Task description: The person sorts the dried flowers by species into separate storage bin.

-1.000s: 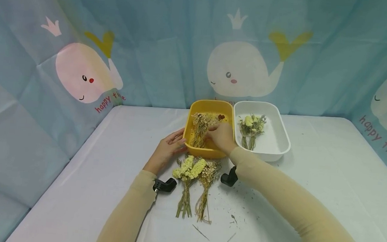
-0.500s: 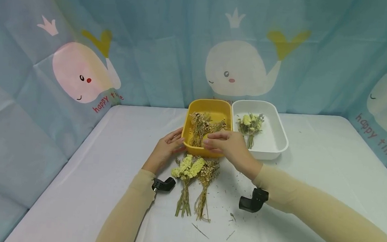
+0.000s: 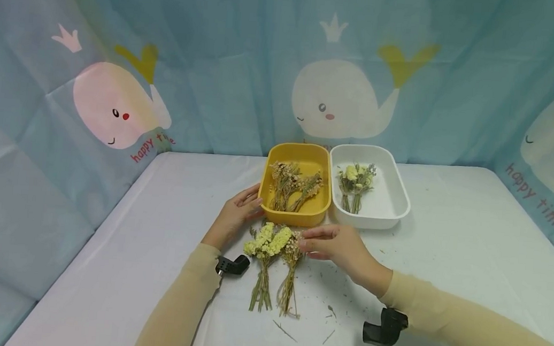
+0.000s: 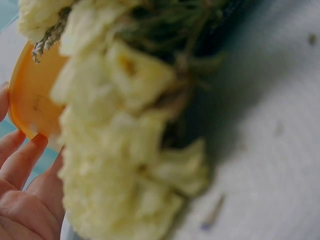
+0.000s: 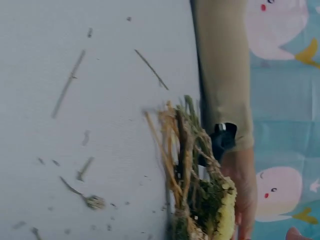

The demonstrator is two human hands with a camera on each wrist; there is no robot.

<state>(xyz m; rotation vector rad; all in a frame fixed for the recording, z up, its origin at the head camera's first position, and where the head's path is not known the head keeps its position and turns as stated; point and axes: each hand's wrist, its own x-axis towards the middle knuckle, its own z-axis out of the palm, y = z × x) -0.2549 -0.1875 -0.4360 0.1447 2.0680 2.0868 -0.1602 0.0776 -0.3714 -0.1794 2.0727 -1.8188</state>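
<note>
My left hand (image 3: 239, 213) rests against the near left side of a yellow tray (image 3: 298, 217), its fingertips on the tray's wall. In the left wrist view its fingers (image 4: 22, 160) lie loosely extended along that wall. My right hand (image 3: 341, 247) hovers over the table with its fingertips at the flower head of a beige dried bouquet (image 3: 291, 273). A bouquet of pale yellow dried flowers (image 3: 267, 242) lies just left of that one, stems toward me. Inside the yellow tray are dried beige bunches (image 3: 283, 181), one of them slanting to the right (image 3: 310, 186).
A white tray (image 3: 395, 203) stands beside the yellow one and holds small yellow-flowered bunches (image 3: 357, 181). Broken stems (image 3: 285, 332) and crumbs are scattered over the white tabletop (image 3: 168, 272). A blue whale-print curtain (image 3: 235, 84) hangs behind the table.
My right hand has come out of the yellow tray, leaving a bunch lying there on the right, and moved toward me to the beige bouquet. The left hand has stayed on the tray.
</note>
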